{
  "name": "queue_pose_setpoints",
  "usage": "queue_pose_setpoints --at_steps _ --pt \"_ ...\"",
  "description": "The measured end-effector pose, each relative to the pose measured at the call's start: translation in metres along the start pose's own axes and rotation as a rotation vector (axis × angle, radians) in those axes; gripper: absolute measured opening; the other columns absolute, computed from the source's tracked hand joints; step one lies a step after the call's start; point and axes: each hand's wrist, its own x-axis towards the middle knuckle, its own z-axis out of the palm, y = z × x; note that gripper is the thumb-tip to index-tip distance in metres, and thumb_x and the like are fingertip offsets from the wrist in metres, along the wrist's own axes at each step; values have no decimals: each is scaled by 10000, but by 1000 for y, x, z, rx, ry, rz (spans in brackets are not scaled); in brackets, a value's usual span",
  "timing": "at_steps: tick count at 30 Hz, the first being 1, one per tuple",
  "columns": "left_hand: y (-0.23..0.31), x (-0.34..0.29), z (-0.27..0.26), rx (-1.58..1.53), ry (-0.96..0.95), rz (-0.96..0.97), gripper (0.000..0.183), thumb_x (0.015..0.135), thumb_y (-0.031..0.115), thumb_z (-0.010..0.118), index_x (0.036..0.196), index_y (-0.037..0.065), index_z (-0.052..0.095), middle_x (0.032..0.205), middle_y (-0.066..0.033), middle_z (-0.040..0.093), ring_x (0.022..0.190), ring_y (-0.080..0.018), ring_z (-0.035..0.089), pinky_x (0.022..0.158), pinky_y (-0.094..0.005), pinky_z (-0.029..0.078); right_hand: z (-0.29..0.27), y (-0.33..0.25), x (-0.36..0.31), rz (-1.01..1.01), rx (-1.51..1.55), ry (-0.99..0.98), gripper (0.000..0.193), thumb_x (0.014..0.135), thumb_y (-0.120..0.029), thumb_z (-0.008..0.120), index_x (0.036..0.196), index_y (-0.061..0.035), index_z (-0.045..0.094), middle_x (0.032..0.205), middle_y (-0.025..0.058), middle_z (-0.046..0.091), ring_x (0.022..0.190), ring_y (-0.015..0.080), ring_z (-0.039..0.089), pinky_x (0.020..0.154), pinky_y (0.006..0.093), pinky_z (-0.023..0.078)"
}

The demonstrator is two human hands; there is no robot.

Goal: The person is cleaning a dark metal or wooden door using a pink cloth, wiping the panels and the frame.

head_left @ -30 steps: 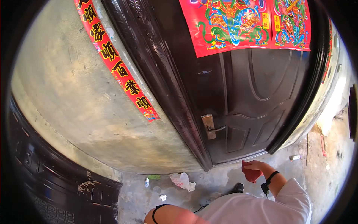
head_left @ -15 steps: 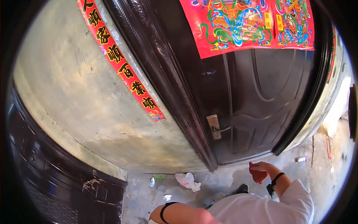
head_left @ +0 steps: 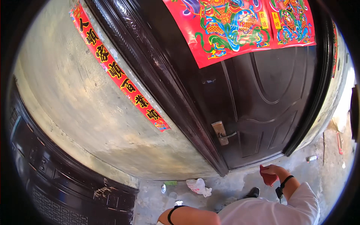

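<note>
My right hand (head_left: 273, 170) is closed around a red cloth (head_left: 269, 179), which hangs bunched below the fingers, low in front of the dark brown door (head_left: 247, 101). A black strap with a small device (head_left: 279, 192) circles that wrist. My left forearm (head_left: 195, 216) lies bent across the lower edge. Only a sliver of my left hand (head_left: 163, 216) shows past its black strap; the fingers are hidden. A lever handle (head_left: 221, 133) is fitted on the door, and a red picture poster (head_left: 228, 33) covers its upper part.
A red vertical banner (head_left: 116, 71) is stuck to the concrete wall (head_left: 75, 86). Another dark door (head_left: 56, 176) stands at left. On the floor lie a white plastic bag (head_left: 198, 187), a green piece (head_left: 170, 183), a small can-like item (head_left: 311, 158) and a red strip-like object (head_left: 339, 143).
The view has shifted and turned slightly, so the door handle, bag and floor sit further right. My right hand still holds the red cloth, in much the same pose.
</note>
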Motion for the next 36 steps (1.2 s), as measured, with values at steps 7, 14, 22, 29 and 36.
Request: queue_pose_setpoints --at_steps 7,14,22,29,36 --pt "13 -11 28 128 123 353 368 918 131 659 1269 26 625 1194 -164 706 1062 -336 688 897 -386 556 -4 5 -1 68 36 -73 748 853 -722 668 1431 -248 644 1364 110 692 1202 335 678 1028 472 518" --pt "61 -11 73 1512 643 1283 363 903 125 661 1252 31 629 1193 -161 701 1064 -340 680 903 -394 550 -14 15 30 24 14 -31 729 844 -718 679 1377 -220 689 1284 122 731 1162 333 697 989 449 540" --pt "121 4 102 2364 1372 1525 358 886 117 663 1233 36 634 1192 -157 695 1067 -344 672 910 -404 543 -39 26 52 -74 -37 -17 748 831 -743 674 1366 -221 696 1278 125 733 1144 332 705 973 456 543" --pt "147 15 97 2446 1489 1519 353 872 111 665 1217 40 638 1191 -153 690 1069 -347 665 915 -412 537 -71 39 56 -37 -49 -65 767 816 -757 686 1395 -253 675 1283 103 729 1151 320 703 955 446 543" --pt "157 21 93 2442 1514 1523 349 857 104 667 1200 44 642 1190 -150 684 1071 -351 658 921 -421 530 -96 39 59 -59 -105 -107 763 834 -770 676 1404 -263 668 1291 98 721 1181 317 688 972 437 540"
